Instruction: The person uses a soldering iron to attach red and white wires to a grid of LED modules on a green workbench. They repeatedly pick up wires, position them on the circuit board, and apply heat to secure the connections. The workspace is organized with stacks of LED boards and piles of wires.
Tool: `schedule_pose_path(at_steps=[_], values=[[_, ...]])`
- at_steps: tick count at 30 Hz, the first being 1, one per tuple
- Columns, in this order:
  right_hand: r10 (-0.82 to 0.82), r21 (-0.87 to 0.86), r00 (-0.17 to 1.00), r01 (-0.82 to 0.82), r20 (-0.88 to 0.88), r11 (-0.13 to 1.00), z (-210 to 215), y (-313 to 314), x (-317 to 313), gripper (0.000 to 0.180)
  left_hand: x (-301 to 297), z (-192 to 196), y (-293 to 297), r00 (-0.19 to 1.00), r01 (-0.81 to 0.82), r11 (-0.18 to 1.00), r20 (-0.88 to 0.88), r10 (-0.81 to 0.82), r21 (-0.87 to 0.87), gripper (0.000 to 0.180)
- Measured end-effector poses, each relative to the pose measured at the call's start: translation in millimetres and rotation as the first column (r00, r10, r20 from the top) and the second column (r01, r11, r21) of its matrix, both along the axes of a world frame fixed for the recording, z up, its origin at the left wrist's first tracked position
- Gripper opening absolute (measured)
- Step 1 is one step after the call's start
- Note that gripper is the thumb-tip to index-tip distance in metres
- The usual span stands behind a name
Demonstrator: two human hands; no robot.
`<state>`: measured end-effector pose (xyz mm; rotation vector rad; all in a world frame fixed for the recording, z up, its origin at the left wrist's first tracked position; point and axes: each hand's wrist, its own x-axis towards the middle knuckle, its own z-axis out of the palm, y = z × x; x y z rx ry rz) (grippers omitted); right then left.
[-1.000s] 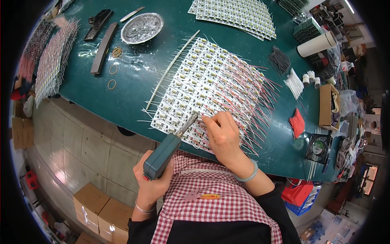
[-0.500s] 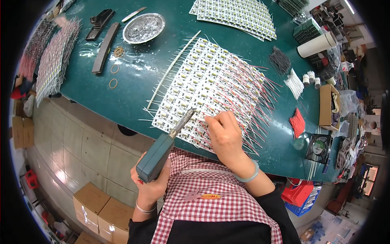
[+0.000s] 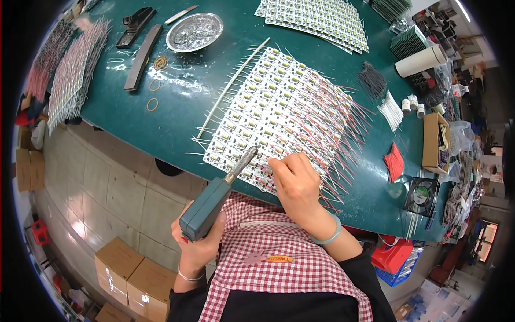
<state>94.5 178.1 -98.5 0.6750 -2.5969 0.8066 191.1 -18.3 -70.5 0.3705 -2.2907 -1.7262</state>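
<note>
My left hand (image 3: 196,244) gripped the soldering iron (image 3: 214,198); my right hand (image 3: 295,182) pinched a wire at the LED panel's (image 3: 284,107) near edge, beside open green table (image 3: 177,123).

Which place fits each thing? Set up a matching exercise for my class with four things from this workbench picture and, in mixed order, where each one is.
Things:
1. soldering iron
2. foil dish
3. white roll
4. rubber bands

Places:
A. far right of the green table, near dark wire bundles
B. on the table below the dish
C. in the left hand, tip on the panel of small boards
D. far end of the table, beside a dark bar

Pairs: 1-C, 2-D, 3-A, 4-B
</note>
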Motion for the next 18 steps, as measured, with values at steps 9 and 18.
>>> schedule_pose_path(at_steps=[9,18], values=[[0.020,0.065,1.000,-0.019,-0.002,0.998,-5,-1,3,0.026,4,-2,-5,0.998,0.061,0.998,0.020,-0.062,0.012,0.019],[0.011,0.104,1.000,-0.009,-0.019,0.995,-3,-4,4,0.023,5,-9,-6,0.994,0.086,0.996,0.061,-0.086,0.008,0.015]])
